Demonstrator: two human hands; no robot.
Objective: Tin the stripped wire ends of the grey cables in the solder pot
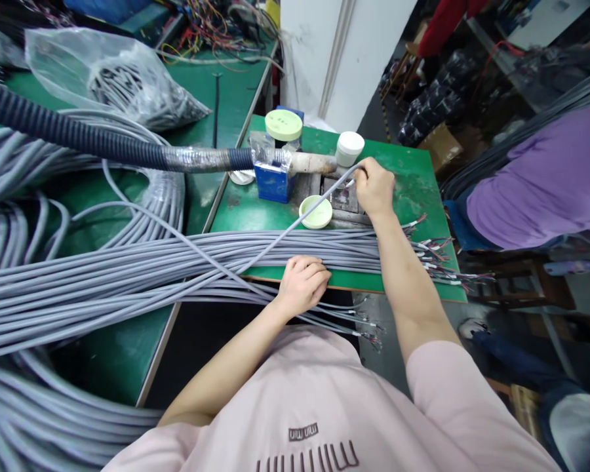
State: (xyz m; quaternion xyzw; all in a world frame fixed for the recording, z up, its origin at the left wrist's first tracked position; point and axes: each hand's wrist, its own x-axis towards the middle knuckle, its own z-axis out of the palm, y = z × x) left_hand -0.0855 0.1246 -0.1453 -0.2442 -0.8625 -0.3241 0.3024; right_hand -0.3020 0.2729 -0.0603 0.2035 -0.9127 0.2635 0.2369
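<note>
My right hand [376, 187] pinches a grey cable [295, 225] close to its end, above a small dark metal plate [343, 196] on the green bench. From there the cable slants down to the left across a thick bundle of grey cables [226, 250]. My left hand [303, 280] lies at the bundle's front edge, its fingers curled; whatever is under them is hidden. Stripped ends with thin coloured wires [432, 249] fan out right of my right forearm. A shallow pale green dish [316, 214] stands between the bundle and the plate.
A ribbed dark hose [128, 147] reaches in from the left, its nozzle resting on a blue box [273, 183]. Behind are a white jar [350, 149] and a green-lidded tub [284, 124]. Coiled cables [147, 190] lie left. A person in purple [545, 177] is at the right.
</note>
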